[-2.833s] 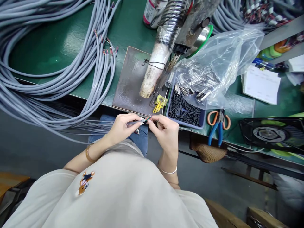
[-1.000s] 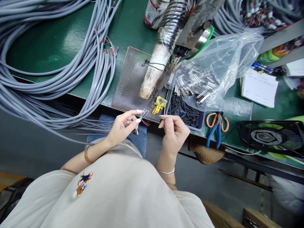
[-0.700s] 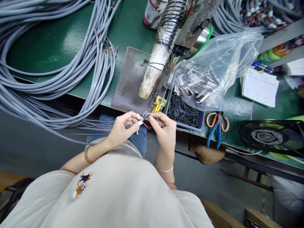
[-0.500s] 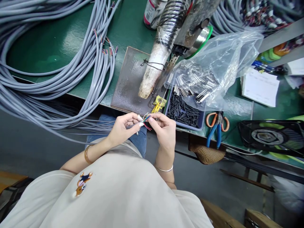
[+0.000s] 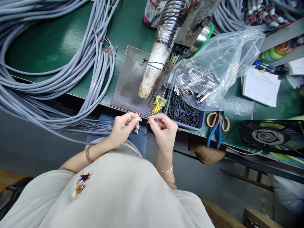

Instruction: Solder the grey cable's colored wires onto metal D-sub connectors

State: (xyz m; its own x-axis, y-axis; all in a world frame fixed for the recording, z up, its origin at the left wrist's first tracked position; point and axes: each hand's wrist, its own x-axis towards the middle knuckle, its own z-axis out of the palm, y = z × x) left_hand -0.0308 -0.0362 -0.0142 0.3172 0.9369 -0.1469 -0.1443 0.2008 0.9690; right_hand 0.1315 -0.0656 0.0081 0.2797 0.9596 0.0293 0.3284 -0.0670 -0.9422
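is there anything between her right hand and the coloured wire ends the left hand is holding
Nothing visible. The left hand pinches the grey cable's end, its coloured wires fanned out, and the right hand has its fingertips right at those wires. The gap between the two hands holds only the wires.

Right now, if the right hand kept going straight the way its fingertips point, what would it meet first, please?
The right hand points left at the coloured wires it pinches; just beyond them are the left hand's fingertips.
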